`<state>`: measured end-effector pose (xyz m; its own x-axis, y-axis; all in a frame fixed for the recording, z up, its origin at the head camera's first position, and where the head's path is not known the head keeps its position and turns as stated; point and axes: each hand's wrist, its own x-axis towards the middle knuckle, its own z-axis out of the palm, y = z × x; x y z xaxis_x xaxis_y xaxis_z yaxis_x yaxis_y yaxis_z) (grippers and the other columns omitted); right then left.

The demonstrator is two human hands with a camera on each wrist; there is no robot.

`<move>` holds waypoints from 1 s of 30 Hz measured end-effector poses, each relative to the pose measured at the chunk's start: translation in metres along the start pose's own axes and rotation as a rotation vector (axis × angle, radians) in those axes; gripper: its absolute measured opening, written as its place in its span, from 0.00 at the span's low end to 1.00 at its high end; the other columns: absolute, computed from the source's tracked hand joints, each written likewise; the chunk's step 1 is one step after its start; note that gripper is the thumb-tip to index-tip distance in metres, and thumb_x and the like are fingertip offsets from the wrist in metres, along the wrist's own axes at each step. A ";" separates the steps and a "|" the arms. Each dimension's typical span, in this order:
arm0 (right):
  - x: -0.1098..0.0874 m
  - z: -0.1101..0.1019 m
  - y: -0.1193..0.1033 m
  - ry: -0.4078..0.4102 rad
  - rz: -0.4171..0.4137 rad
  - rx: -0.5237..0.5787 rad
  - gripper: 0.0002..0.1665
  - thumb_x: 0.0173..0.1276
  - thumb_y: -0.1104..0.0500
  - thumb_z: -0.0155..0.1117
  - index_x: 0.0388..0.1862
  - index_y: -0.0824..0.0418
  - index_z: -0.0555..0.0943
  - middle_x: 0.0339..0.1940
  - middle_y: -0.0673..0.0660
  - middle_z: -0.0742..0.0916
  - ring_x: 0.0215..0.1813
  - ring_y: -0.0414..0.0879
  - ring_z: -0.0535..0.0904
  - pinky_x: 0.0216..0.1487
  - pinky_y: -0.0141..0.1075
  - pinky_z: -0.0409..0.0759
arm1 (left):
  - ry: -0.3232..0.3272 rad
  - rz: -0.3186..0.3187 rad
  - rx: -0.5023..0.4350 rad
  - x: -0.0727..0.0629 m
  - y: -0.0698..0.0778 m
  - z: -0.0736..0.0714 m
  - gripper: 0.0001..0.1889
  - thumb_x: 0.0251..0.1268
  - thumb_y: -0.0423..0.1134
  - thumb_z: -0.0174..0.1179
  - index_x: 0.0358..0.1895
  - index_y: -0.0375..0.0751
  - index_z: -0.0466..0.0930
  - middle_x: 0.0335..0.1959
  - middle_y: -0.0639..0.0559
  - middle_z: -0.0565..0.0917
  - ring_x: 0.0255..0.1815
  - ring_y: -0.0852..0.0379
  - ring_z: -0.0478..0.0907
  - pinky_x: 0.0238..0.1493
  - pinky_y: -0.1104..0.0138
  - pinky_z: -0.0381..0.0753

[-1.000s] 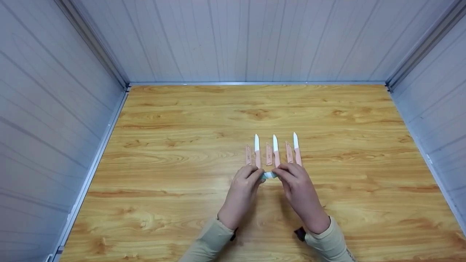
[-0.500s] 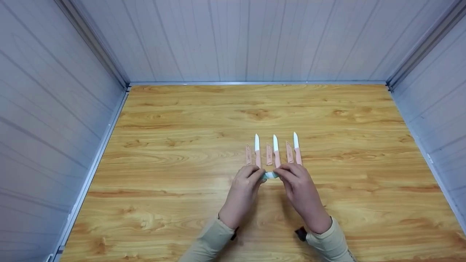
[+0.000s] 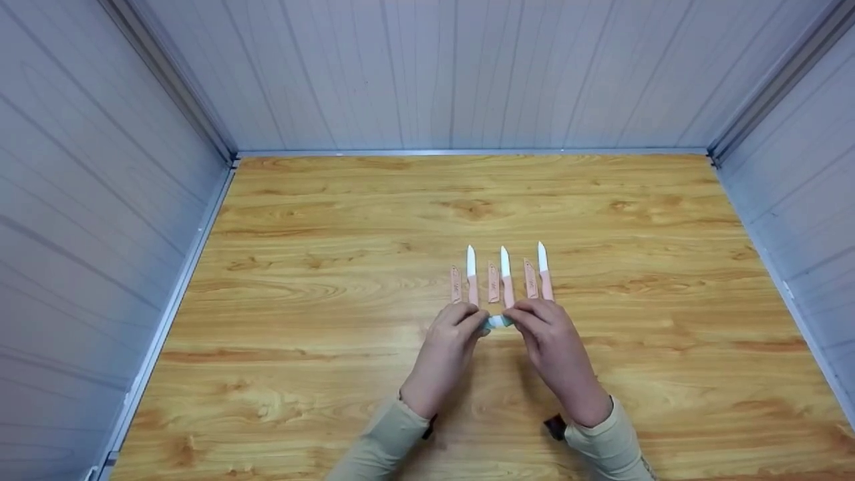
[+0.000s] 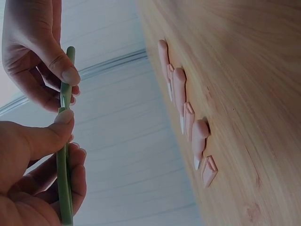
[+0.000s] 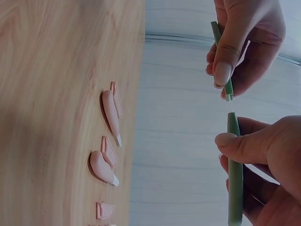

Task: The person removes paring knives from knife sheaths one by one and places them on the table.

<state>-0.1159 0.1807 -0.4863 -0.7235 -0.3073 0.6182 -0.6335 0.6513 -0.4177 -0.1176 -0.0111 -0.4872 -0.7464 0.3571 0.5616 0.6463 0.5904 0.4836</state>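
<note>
Close together over the table, the two hands hold a small green knife with a white blade (image 3: 496, 321) and its green sheath. My left hand (image 3: 449, 351) grips the sheath (image 4: 63, 183) between thumb and fingers. The knife's green handle (image 5: 235, 188) is pinched by my right hand (image 3: 556, 354), in line with the sheath. A short pale stretch of blade shows between the two parts; how deep its tip sits in the sheath is hidden.
Beyond the hands lie three pink-handled knives, left (image 3: 472, 288), middle (image 3: 507, 287) and right (image 3: 546, 284), blades pointing away. Beside each is a pink sheath: left (image 3: 456, 286), middle (image 3: 493, 283), right (image 3: 530, 279). Pale panel walls (image 3: 427, 73) enclose the wooden table (image 3: 300, 321).
Both hands have shifted very slightly to the right with the green knife and sheath, keeping their grips. The pink knives and sheaths have not moved.
</note>
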 end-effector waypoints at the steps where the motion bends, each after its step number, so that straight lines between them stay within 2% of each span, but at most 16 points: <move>1: 0.000 0.000 0.000 0.001 0.000 -0.001 0.13 0.56 0.74 0.69 0.40 0.64 0.86 0.40 0.53 0.84 0.44 0.47 0.78 0.47 0.39 0.74 | 0.003 0.002 0.000 0.000 0.000 0.000 0.07 0.62 0.33 0.63 0.42 0.36 0.84 0.40 0.51 0.78 0.43 0.56 0.74 0.46 0.72 0.75; 8: 0.002 -0.001 -0.001 -0.002 -0.003 0.006 0.12 0.57 0.73 0.69 0.40 0.65 0.86 0.40 0.53 0.83 0.44 0.48 0.77 0.48 0.39 0.74 | 0.009 0.001 0.005 0.000 0.000 0.000 0.08 0.63 0.33 0.62 0.43 0.34 0.83 0.40 0.50 0.77 0.43 0.56 0.74 0.46 0.72 0.75; 14: 0.002 -0.002 -0.001 -0.024 0.036 0.023 0.11 0.58 0.72 0.68 0.41 0.65 0.86 0.41 0.53 0.83 0.44 0.49 0.77 0.48 0.39 0.74 | -0.009 0.005 0.001 0.001 -0.001 -0.001 0.08 0.63 0.33 0.62 0.44 0.36 0.83 0.41 0.51 0.77 0.43 0.57 0.73 0.46 0.72 0.75; 24: 0.001 -0.003 -0.001 -0.019 0.060 0.020 0.10 0.60 0.71 0.67 0.41 0.64 0.86 0.41 0.53 0.83 0.45 0.50 0.78 0.48 0.41 0.74 | 0.014 0.010 0.009 0.002 -0.001 0.002 0.08 0.63 0.33 0.62 0.44 0.35 0.83 0.40 0.50 0.77 0.43 0.56 0.74 0.47 0.71 0.75; 30: 0.001 -0.005 0.000 -0.008 0.025 0.000 0.12 0.58 0.72 0.68 0.41 0.64 0.86 0.40 0.53 0.84 0.45 0.48 0.78 0.47 0.39 0.76 | 0.000 0.013 0.004 0.002 0.000 0.002 0.08 0.63 0.32 0.62 0.43 0.35 0.83 0.41 0.50 0.77 0.44 0.56 0.74 0.47 0.71 0.75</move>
<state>-0.1154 0.1841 -0.4827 -0.7410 -0.2965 0.6025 -0.6154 0.6589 -0.4326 -0.1195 -0.0091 -0.4879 -0.7382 0.3647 0.5675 0.6550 0.5887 0.4737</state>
